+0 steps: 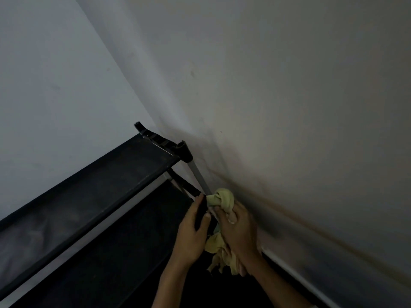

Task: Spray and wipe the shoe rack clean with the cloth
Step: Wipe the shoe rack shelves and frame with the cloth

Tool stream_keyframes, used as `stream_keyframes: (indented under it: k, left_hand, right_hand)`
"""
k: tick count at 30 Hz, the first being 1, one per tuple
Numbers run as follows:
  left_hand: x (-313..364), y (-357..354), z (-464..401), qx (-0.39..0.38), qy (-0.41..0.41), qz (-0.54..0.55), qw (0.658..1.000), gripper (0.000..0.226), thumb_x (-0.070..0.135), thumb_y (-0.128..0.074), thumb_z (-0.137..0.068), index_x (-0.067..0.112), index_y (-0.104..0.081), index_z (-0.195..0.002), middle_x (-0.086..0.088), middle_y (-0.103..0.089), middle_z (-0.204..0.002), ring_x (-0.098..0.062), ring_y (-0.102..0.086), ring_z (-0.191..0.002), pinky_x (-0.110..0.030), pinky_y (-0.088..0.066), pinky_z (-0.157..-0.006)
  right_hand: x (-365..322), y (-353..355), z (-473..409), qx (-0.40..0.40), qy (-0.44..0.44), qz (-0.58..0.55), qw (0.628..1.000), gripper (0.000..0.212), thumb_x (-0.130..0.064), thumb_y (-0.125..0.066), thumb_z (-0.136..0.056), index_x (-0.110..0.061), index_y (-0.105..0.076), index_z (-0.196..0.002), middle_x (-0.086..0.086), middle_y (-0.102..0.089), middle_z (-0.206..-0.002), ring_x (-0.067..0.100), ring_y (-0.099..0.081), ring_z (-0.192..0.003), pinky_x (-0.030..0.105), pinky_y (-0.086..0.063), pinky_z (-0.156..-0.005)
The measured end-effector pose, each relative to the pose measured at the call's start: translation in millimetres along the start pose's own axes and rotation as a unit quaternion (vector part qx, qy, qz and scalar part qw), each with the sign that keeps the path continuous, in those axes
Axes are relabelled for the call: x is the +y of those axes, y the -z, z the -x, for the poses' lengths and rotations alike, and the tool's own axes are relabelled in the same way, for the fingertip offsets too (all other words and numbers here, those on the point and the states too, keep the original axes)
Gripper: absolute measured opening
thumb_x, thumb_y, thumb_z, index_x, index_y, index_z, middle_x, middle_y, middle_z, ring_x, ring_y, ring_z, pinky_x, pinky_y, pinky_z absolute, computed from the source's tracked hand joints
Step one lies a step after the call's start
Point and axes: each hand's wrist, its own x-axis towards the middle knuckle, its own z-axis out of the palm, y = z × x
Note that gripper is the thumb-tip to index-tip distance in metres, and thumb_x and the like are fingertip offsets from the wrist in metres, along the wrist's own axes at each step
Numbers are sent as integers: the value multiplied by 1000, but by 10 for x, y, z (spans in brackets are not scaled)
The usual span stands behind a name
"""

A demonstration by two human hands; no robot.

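We found the shoe rack [93,187] pushed into the room corner, its black fabric shelves running from near left to far right; the right hand [239,230] had its fingers curled round a bunched yellow-green cloth [222,200], the wad pressed against the silver upright pole [201,176] just below the black corner joint [184,150], presumably to rub the tube all round; the loose tail hung beneath the wrist; the left hand [193,227] gripped the dark connector [201,215] beside it, thumb over the front, we judged to steady the frame; both forearms rose from the near edge, wrists close together; no spray bottle showed.
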Motion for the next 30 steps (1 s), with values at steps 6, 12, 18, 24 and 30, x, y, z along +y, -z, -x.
stream_keyframes:
  k: [6, 12, 18, 24, 30]
  left_hand:
    - [-96, -76, -145, -45, -2, -22, 999, 65, -12, -34, -92, 35, -23, -136, 16, -31, -140, 2, -25, -133, -15, -17, -113]
    - [-174, -105, -183, -42, -8, -63, 997, 65, -15, -34, -89, 31, -29, -136, 17, -34, -132, 3, -28, -126, 13, -16, -86]
    - [-138, -85, -182, -44, -10, -29, 999, 63, -16, -37, -87, 27, -37, -134, 16, -46, -126, 7, -45, -114, 8, -32, -80]
    - [-115, -30, -178, -41, -22, -64, 997, 58, -9, -42, -88, 23, -41, -137, 10, -48, -131, 1, -44, -119, 6, -33, -86]
    - [-83, -14, -128, -50, -16, -133, 990, 58, -2, -44, -93, 20, -28, -145, 4, -40, -142, -3, -35, -126, -6, -25, -96]
  right_hand:
    - [485, -2, -40, -61, -169, -33, 983, 44, -22, -64, -89, -20, -37, -54, -9, -41, -40, 4, -39, -39, 23, -25, -47]
    - [519, 106, 146, 4, -189, -92, 978, 8, -22, -67, -87, -26, -67, -80, -15, -66, -67, -2, -62, -65, 12, -43, -56]
    - [17, -68, -133, -11, -49, -89, 995, 18, -21, -69, -86, -31, -61, -73, -10, -63, -71, 4, -60, -67, 24, -49, -59]
    - [229, -214, -127, 3, -43, -19, 999, 23, -33, -61, -82, -13, -70, -90, 1, -67, -85, 19, -62, -79, 35, -51, -65]
    - [655, -45, 73, -116, -148, 105, 977, 22, -36, -63, -89, -23, -55, -73, -2, -52, -66, 15, -48, -60, 25, -29, -47]
